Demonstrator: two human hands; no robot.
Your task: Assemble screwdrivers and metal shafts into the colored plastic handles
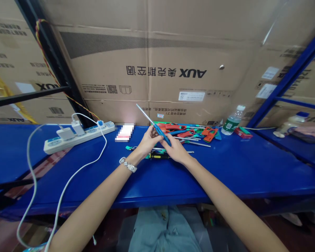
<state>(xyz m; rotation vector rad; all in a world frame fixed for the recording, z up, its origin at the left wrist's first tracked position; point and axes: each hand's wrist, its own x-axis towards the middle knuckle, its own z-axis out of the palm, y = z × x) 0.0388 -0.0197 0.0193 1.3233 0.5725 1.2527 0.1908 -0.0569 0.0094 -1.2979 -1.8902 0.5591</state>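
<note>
In clasping left fingers [150,132] and right fingers [174,141], a blue-handled tool [159,130] slants, shaft pointing up-left.

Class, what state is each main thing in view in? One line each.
Blue-handled tool: held, shaft slanting up and left
Left grip: closed on the blue-handled tool
Right grip: closed on the same tool
Orange-handled tools: heaped on the table
Yellow-and-black tool: lying flat
Power strip: white adapters plugged in
Green-labelled bottle: upright, capped
Pale bottle: blue cap on
Pixelated rectangle: content unreadable
Carton: printing upside down
</note>
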